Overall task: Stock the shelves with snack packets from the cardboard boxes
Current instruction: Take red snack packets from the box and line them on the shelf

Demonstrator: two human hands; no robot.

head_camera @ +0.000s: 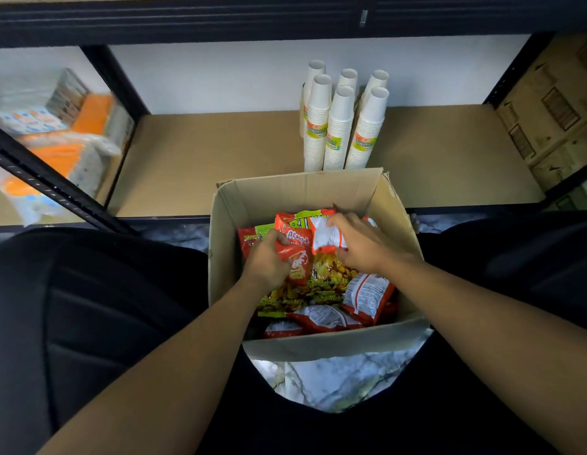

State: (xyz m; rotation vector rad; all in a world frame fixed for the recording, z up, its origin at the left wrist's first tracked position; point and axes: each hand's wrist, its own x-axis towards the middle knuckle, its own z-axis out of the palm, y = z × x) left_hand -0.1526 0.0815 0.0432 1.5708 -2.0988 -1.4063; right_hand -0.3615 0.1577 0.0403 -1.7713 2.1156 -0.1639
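both our hands are down inside the open cardboard box (295, 192), which sits on the marbled floor (334, 382) between our knees, just in front of the brown lower shelf (203, 159). our left hand (265, 261) curls round the edge of a red snack packet (297, 257), gripping it. our right hand (361, 244) pinches another red packet (326, 236) turned white back up, fingers bent over it. beneath them lie yellow-green chip packets (328, 274) and more red ones. stacks of white paper cups (338, 126) stand on the shelf behind the box's far wall.
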